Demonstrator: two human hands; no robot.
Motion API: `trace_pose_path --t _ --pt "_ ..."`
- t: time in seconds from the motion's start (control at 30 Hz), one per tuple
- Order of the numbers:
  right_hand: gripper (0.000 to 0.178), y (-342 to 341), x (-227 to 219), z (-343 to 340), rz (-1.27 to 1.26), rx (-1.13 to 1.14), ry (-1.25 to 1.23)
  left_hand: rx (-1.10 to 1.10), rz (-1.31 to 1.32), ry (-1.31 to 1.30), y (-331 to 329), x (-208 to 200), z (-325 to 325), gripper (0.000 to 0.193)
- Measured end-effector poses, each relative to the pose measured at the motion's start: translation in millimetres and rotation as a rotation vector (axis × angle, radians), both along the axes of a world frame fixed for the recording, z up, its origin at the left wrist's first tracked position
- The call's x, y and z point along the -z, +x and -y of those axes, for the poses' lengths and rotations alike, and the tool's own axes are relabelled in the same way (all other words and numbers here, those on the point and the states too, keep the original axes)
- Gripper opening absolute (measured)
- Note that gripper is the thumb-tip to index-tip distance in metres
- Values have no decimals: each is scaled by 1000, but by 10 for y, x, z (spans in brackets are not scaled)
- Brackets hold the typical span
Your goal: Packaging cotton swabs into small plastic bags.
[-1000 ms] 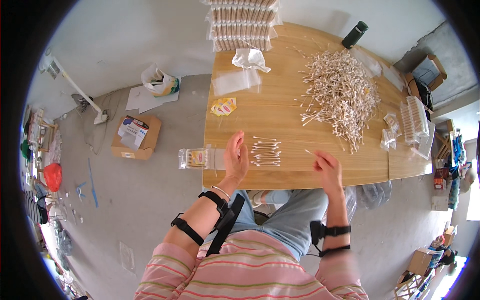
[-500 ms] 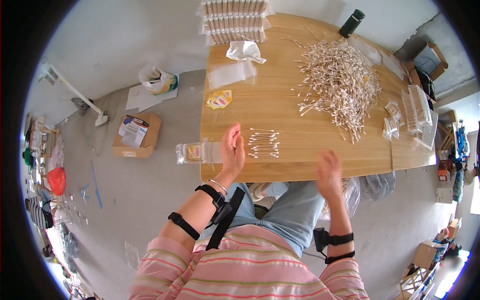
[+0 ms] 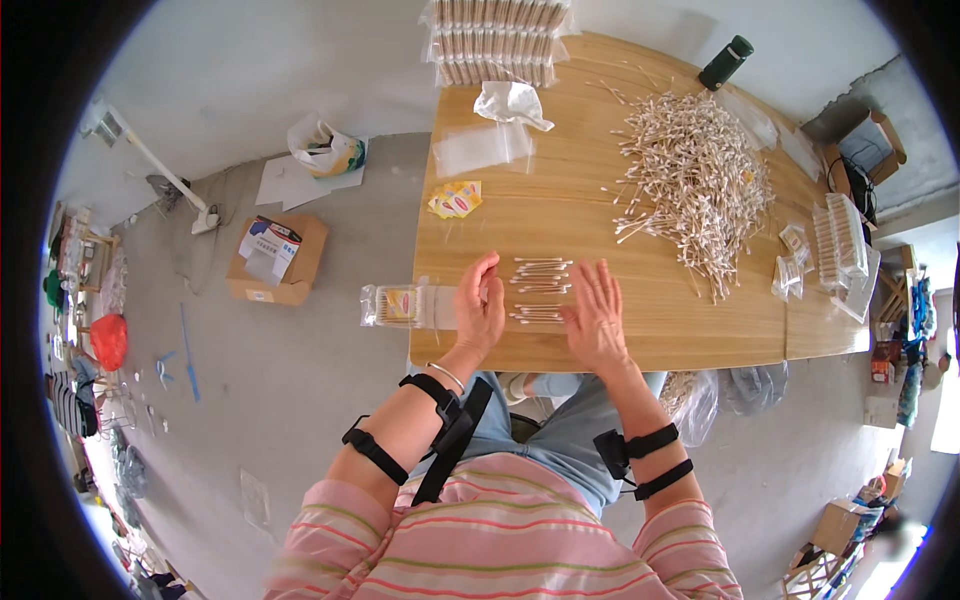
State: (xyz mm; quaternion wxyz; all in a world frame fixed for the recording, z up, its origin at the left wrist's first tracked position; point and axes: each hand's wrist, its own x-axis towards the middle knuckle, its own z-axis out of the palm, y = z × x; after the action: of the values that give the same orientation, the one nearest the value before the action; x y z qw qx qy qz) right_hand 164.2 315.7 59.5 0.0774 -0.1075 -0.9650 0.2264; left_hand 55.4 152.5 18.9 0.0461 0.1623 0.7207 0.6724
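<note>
A small group of cotton swabs (image 3: pixel 541 275) lies side by side on the wooden table (image 3: pixel 560 215), between my two hands. My left hand (image 3: pixel 481 308) stands on edge at their left ends, fingers upright and slightly bent, with nothing seen in it. On the other side, my right hand (image 3: pixel 598 322) has its fingers stretched out flat beside the right ends. A slim gap splits the swabs into an upper and a lower bunch. Left of my left hand rests a clear bag of swabs (image 3: pixel 397 305) with a yellow card inside.
A big heap of loose swabs (image 3: pixel 700 180) covers the table's far right, with a dark green bottle (image 3: pixel 726 63) behind. Stacked swab packs (image 3: pixel 497 45), crumpled plastic (image 3: pixel 512 103), flat clear bags (image 3: pixel 480 148) and yellow cards (image 3: pixel 456 199) line the left side. More packs (image 3: pixel 838 235) stand at right.
My right hand has come in from the near table edge, leftward and forward, to the swabs' right side. The swabs are bunched closer. My left hand stays at their left ends.
</note>
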Motion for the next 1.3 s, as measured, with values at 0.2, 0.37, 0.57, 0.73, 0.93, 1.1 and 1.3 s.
trace_pose_path --t 0.2,0.37,0.57,0.73,0.93,1.1,1.3 --pt "49 69 -68 103 14 -43 122 -12 -69 38 -29 79 -5 30" --pt "29 12 55 99 -175 22 84 67 -4 25 -30 73 -2 31" --pt "10 -293 -76 -73 -106 57 27 -5 -71 56 -18 64 -30 30" --pt "10 -345 -73 -115 -55 -55 98 -4 -96 37 -25 67 -42 28" --pt "3 100 -299 -230 -172 52 -23 -2 -57 15 -21 142 -10 27" --pt "12 1229 -443 -631 -86 411 -133 52 -20 84 -19 87 -3 30" --pt "28 1793 -427 -780 81 636 239 46 1 117 -31 88 -20 30"
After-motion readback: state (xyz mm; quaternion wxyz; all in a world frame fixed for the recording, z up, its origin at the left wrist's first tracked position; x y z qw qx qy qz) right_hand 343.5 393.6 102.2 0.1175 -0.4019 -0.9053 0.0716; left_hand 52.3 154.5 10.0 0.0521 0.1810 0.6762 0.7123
